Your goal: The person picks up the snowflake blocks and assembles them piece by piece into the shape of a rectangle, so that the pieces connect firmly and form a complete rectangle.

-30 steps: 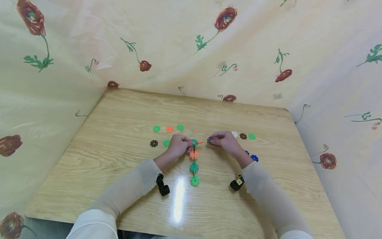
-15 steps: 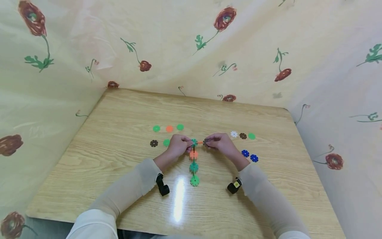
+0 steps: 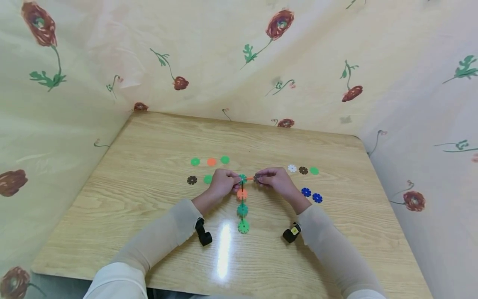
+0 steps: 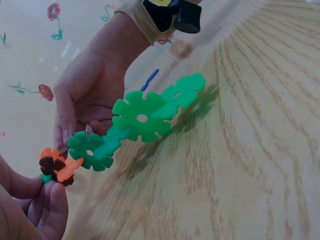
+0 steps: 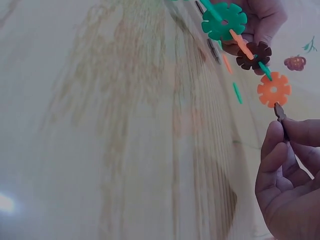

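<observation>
A chain of interlocking notched plastic discs in green, orange and brown runs toward the person, ending in a light green disc (image 3: 243, 226). At its far end my left hand (image 3: 223, 182) pinches a teal-green disc (image 3: 243, 179) between thumb and fingers. An orange disc (image 5: 274, 90) sticks out from there to the right. My right hand (image 3: 275, 179) pinches a brown disc (image 5: 280, 116) edge-on, its rim right at the orange disc's notched edge. In the left wrist view, large green discs (image 4: 142, 117) of the chain stretch out over the table.
Loose discs lie on the wooden table (image 3: 157, 145): green, orange and brown ones on the left, including a brown disc (image 3: 192, 180). To the right are a white disc (image 3: 292, 168), a brown one, a green one and two blue discs (image 3: 306, 192). Flowered curtain surrounds the table.
My right hand has moved left with the brown disc, bringing it up to the orange disc. The left hand keeps its place on the chain.
</observation>
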A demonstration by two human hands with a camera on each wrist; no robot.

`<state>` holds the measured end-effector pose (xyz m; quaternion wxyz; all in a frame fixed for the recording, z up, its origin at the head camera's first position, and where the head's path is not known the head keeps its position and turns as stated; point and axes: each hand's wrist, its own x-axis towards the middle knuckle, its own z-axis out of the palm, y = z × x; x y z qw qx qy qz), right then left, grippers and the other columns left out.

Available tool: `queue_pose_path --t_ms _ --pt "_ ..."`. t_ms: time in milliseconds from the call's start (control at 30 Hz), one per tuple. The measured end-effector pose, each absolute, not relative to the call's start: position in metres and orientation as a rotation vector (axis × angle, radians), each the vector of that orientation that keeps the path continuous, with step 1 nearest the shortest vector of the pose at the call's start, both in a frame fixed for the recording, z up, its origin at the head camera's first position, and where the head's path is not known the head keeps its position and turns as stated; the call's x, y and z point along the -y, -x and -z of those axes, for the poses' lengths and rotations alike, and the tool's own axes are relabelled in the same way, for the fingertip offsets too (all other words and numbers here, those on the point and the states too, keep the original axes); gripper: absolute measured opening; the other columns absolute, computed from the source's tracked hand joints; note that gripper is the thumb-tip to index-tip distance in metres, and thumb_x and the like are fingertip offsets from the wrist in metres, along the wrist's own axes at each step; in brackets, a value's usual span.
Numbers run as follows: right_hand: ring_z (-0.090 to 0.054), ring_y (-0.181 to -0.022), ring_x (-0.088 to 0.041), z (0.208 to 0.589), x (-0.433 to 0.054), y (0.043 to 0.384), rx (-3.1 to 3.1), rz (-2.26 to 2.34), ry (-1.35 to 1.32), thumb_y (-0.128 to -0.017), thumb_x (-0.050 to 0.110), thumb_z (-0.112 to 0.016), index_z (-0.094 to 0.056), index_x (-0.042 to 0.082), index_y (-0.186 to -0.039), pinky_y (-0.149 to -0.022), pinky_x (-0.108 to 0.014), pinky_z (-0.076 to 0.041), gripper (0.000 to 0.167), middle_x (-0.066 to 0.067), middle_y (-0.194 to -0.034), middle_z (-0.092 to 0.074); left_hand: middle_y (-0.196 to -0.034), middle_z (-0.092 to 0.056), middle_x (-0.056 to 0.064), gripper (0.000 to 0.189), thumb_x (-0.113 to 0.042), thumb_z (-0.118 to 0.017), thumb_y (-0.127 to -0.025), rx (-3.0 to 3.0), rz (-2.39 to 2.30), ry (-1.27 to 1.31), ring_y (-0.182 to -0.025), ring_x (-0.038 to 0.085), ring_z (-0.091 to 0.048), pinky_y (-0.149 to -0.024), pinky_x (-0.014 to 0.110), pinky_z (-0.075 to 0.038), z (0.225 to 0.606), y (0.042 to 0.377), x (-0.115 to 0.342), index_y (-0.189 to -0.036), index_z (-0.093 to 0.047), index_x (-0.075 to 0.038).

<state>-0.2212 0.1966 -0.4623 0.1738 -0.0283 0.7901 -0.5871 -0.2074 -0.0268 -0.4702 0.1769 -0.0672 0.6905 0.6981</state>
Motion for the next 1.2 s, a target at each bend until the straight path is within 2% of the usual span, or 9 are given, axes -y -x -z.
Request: queue_pose_path --t_ms 233,467,833,1000,1100,1200 --pt "-0.07 -0.083 -0.015 0.468 -0.198 0.224 -2.237 1.699 0.022 -0.095 -0.001 -0.065 -0.068 -0.008 -0.121 -0.072 -0.024 -0.059 0.027 -0.016 -0.107 -0.073 -0.088 -0.07 0.018 0.012 0.002 -0.063 -0.097 -1.973 -1.974 0.188 -0.067 0.017 -0.065 -0.06 0.028 -0.06 0.47 0.206 0.026 -0.102 -0.072 0.009" --pt "-0.071 -0.083 -0.016 0.469 -0.197 0.222 -2.236 1.687 0.08 -0.093 0.001 -0.068 -0.069 -0.008 -0.119 -0.073 -0.025 -0.06 0.027 -0.015 -0.104 -0.074 -0.087 -0.07 0.018 0.011 0.002 -0.063 -0.097 -1.986 -1.969 0.188 -0.065 0.017 -0.063 -0.057 0.028 -0.058 0.47 0.203 0.022 -0.098 -0.072 0.008" --pt "-0.07 -0.075 -0.013 0.47 -0.198 0.22 -2.235 1.751 0.064 -0.093 -0.005 -0.067 -0.068 -0.01 -0.118 -0.071 -0.025 -0.061 0.026 -0.016 -0.102 -0.075 -0.088 -0.072 0.016 0.01 0.001 -0.065 -0.096 -2.053 -1.976 0.206 -0.063 0.016 -0.063 -0.055 0.026 -0.057 0.469 0.203 0.013 -0.098 -0.074 0.006" --pt "-0.071 -0.084 -0.024 0.455 -0.219 0.226 -2.369 1.464 0.162 -0.096 0.006 -0.066 -0.064 -0.004 -0.131 -0.075 -0.033 -0.061 0.036 -0.019 -0.108 -0.072 -0.09 -0.072 0.017 0.011 0.003 -0.064 -0.096 -2.025 -1.975 0.204 -0.066 0.017 -0.064 -0.059 0.028 -0.059 0.473 0.203 0.019 -0.1 -0.073 0.008" --pt "-0.069 -0.091 -0.033 0.445 -0.245 0.239 -2.673 1.107 0.205 -0.098 0.009 -0.063 -0.062 -0.004 -0.133 -0.075 -0.042 -0.06 0.037 -0.023 -0.112 -0.069 -0.09 -0.071 0.018 0.012 0.003 -0.063 -0.097 -2.027 -1.983 0.211 -0.066 0.017 -0.064 -0.06 0.028 -0.059 0.473 0.204 0.022 -0.101 -0.072 0.009" --pt "-0.064 -0.104 -0.041 0.439 -0.269 0.252 -2.876 0.7 0.136 -0.097 0.009 -0.061 -0.062 -0.006 -0.13 -0.083 -0.051 -0.056 0.036 -0.028 -0.121 -0.065 -0.092 -0.071 0.019 0.013 0.003 -0.062 -0.097 -2.029 -1.986 0.211 -0.067 0.017 -0.064 -0.059 0.027 -0.059 0.471 0.204 0.023 -0.102 -0.072 0.009"
